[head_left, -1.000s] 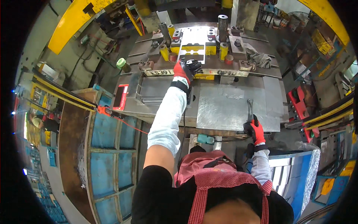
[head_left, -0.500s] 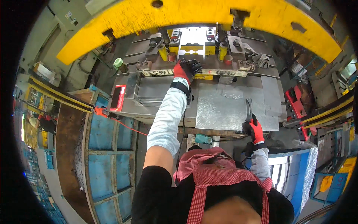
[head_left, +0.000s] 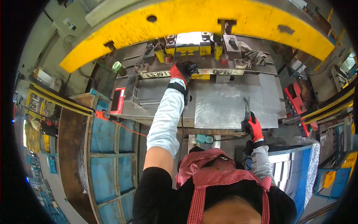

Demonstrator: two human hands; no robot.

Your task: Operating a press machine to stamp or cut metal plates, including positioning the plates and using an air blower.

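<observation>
- The left hand (head_left: 184, 71), in a red and black glove, lies at the lettered front edge of the press die (head_left: 154, 74), to the left of its middle; its fingers are bent, and I cannot tell whether they grip anything.
- The right hand (head_left: 253, 128), gloved the same way, is closed around the near end of a grey metal tool (head_left: 247, 106) (it looks like a wrench, with a rounded far end).
- That tool points away from the person, over the near right part of a large grey metal sheet (head_left: 223, 108).
- The sheet lies flat on the desk (head_left: 130, 112), in front of the die; a narrower metal sheet (head_left: 269, 89) is at its right side.
- To the left of the large sheet, partly behind the left sleeve, flat metal plates (head_left: 149, 89) sit in a holder.
- A dark, red-bordered flat thing (head_left: 118, 100) lies near the left end of the desk, and a bottle with a pale green top (head_left: 117, 66) stands beyond it.
- On the die, a pale metal piece (head_left: 189, 38) is between yellow blocks; a crumpled grey cloth (head_left: 256, 56) lies to the right.
- A curved-looking yellow beam (head_left: 186, 20) spans the view above the die (the fisheye bends it).
- Below the desk is a teal box (head_left: 204, 139), near the person's foot.
</observation>
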